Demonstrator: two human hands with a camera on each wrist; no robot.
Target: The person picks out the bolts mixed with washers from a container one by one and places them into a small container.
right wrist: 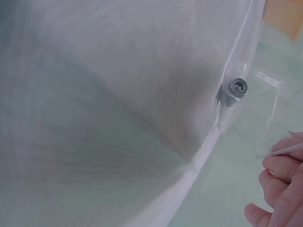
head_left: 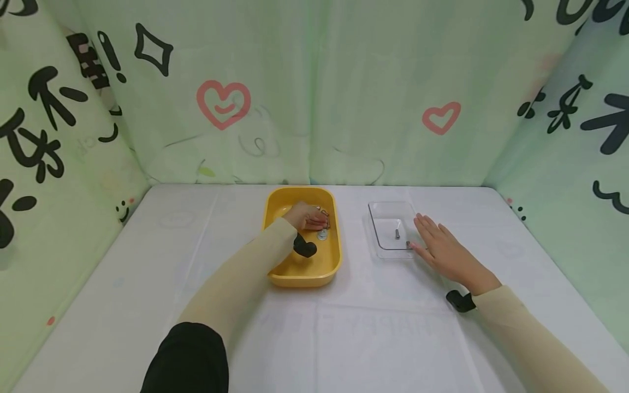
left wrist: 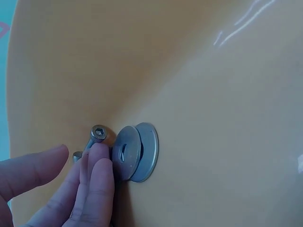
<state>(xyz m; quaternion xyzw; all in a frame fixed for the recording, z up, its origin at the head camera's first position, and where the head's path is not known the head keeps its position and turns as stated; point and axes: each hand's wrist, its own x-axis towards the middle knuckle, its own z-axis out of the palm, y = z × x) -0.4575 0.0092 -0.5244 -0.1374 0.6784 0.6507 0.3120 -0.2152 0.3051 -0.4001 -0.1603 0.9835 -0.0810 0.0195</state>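
Observation:
My left hand reaches down into the yellow tray. In the left wrist view its fingers touch a small cluster of hardware, and the thumb stands apart from them. A socket-head screw leans by the fingertips, next to two overlapping metal washers; the fingers hide part of the cluster. My right hand, fingers straight, lies against the right side of the clear plastic box. Inside that box is a small screw, with another close to the near right corner.
Tray and box stand apart on a white-covered table, the tray left of the box. Pale green printed curtains enclose the table at the back and on both sides.

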